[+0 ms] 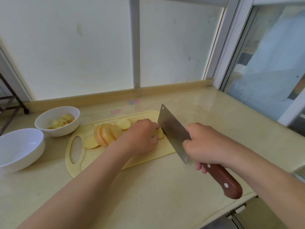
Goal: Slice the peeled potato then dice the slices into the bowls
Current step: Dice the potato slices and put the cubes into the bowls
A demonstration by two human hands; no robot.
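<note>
A pale yellow cutting board [145,161] lies on the counter. A fanned row of potato slices [107,133] leans across its left half, with loose slices [90,142] beside it. My left hand [142,136] holds down a small stack of slices [160,134] with curled fingers. My right hand [206,146] grips a cleaver [173,129] by its brown wooden handle. The blade stands against the stack, right next to my left fingertips. A white bowl [49,118] at the far left holds diced potato. A second white bowl [18,146] nearer me looks empty.
The beige counter [148,195] runs to a wall at the back and a window frame [231,47] on the right. A dark metal rack leg [14,103] stands at the far left. The counter's front edge drops off at the lower right.
</note>
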